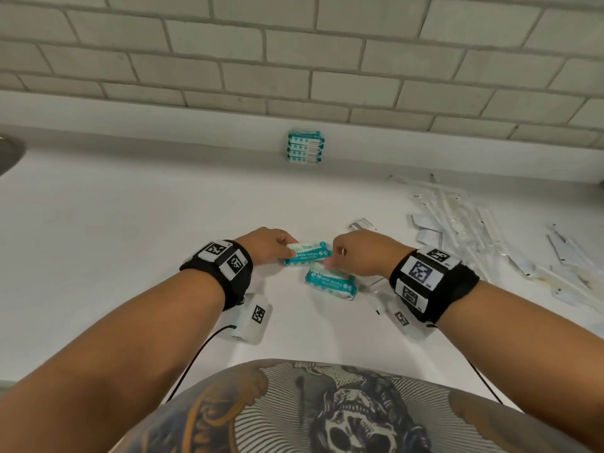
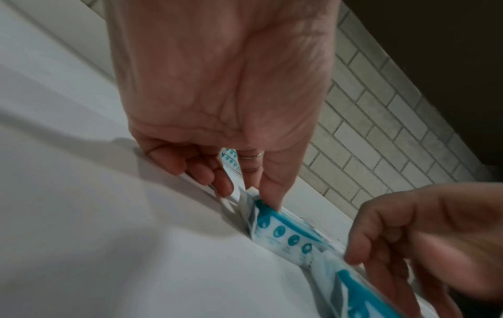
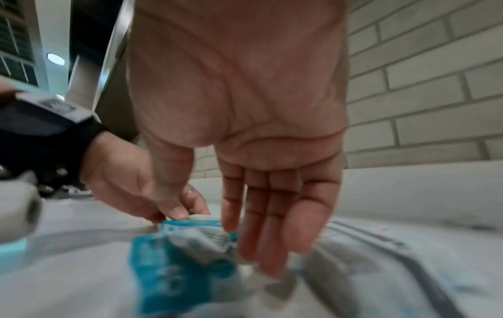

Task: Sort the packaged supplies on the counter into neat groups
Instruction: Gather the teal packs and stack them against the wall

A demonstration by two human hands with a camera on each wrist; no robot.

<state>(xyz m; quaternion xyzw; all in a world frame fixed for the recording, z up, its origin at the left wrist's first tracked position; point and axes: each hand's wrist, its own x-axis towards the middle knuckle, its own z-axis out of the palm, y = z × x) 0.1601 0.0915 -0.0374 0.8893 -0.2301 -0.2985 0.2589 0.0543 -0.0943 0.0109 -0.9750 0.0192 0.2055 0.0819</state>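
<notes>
A teal and white mini wipes pack (image 1: pixel 307 255) sits between both hands near the middle of the white counter (image 1: pixel 130 223). My left hand (image 1: pixel 289 248) pinches its left end between thumb and fingers (image 2: pixel 226 187). My right hand (image 1: pixel 330 256) pinches the right end, thumb on top, the other fingers (image 3: pixel 272 236) hanging straight. A second wipes pack (image 1: pixel 330 282) lies on the counter just below the right hand, blurred in the right wrist view. A stack of several matching packs (image 1: pixel 305 147) stands against the back wall.
Long clear-wrapped items and flat white packets (image 1: pixel 474 223) lie scattered across the right of the counter. A small packet (image 1: pixel 361 223) lies behind the right hand. A dark round metal edge (image 1: pixel 9 155) shows at the far left. The tiled wall (image 1: pixel 294 60) bounds the back.
</notes>
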